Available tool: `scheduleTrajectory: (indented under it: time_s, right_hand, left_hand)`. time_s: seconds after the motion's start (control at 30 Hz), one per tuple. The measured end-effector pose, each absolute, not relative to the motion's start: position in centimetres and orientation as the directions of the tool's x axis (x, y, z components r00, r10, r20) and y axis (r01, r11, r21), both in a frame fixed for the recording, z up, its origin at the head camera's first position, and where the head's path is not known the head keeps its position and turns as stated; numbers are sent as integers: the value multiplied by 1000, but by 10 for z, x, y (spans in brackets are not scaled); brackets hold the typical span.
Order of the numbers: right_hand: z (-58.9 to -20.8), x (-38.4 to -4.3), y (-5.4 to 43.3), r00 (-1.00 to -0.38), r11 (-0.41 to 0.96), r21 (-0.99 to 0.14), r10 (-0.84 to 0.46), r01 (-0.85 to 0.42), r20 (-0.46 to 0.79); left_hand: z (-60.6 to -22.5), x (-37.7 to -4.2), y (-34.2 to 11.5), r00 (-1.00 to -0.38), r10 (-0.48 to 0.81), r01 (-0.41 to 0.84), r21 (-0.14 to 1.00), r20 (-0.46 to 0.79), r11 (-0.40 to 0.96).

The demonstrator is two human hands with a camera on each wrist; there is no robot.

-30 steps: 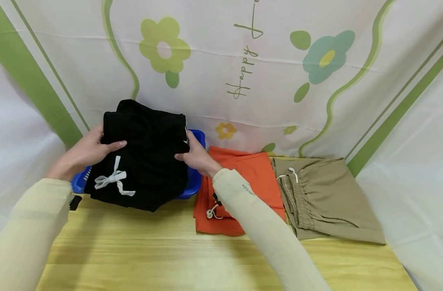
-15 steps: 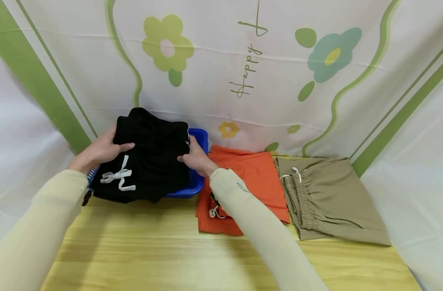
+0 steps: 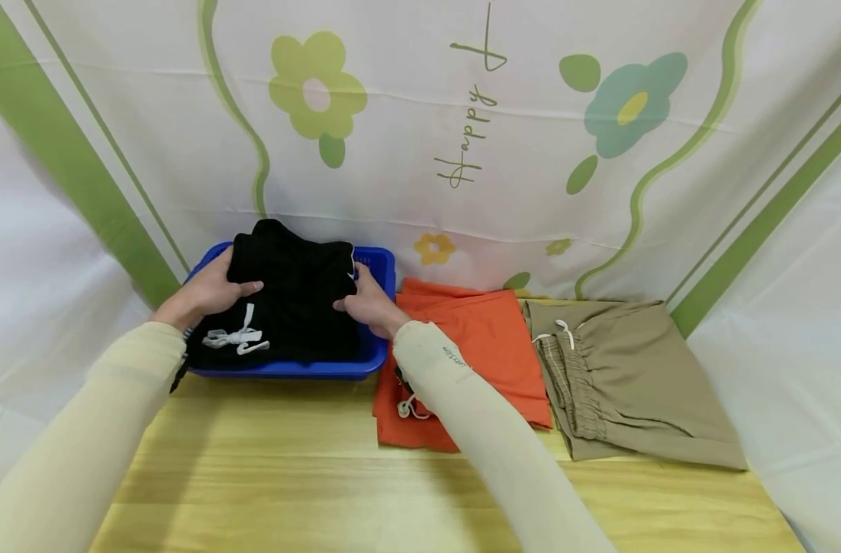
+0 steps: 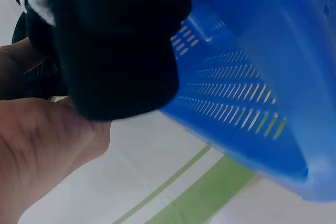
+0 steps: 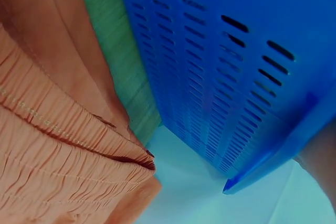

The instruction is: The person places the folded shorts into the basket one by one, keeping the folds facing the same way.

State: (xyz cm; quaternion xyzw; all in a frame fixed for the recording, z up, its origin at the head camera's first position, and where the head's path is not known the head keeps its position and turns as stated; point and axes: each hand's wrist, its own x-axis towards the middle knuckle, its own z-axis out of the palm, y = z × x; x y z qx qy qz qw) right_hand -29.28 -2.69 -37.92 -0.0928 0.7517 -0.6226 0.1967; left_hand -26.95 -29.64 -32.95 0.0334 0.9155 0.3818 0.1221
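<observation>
Folded black drawstring pants (image 3: 299, 299) with a white bow lie within the outline of a blue slotted plastic basket (image 3: 385, 269). At their left edge my left hand (image 3: 209, 292) grips the folded cloth, thumb on top and fingers underneath. My right hand (image 3: 370, 303) pinches the opposite edge, its thumb over the black fabric. In the left wrist view, a thick black fold (image 4: 121, 72) hangs beside the basket's inner wall (image 4: 231, 72). The right wrist view shows the basket's outer side (image 5: 210, 77), with only a sliver of my right hand (image 5: 321, 163) past the rim.
Folded orange drawstring pants (image 3: 489, 338) lie on the wooden table (image 3: 289, 461) right of the basket, partly under my right forearm. Folded tan pants (image 3: 655, 384) lie farther right. A flower-printed white curtain (image 3: 392, 115) hangs behind and at both sides.
Both hands have lowered the black pants down into the basket and slightly rightward. More of the basket's rim shows around them now. The orange and tan pants stay in place.
</observation>
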Motion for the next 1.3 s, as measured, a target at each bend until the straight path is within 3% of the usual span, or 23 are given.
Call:
scheduleTrajectory:
  time_s: [0.33,1.0,1.17,1.3]
  right_hand:
    - [-381,-291,-33,-915,217,-970,-358,113,-187]
    - [-384,-285,-36,-859,355,-924,-418,144,-295]
    - [-383,-283,-37,-870,407,-909,-412,89,-270]
    - [-385,-282,-40,-886,546,-835,-418,-70,-199]
  left_hand:
    - [-340,-273,-294,-953,166,-63,703,-252,708]
    - [-362,-272,-301,-897,173,-147,645,-406,750]
    - [-363,-272,-304,-884,173,-163,633,-434,757]
    - [-364,-271,-308,-877,176,-164,622,-448,766]
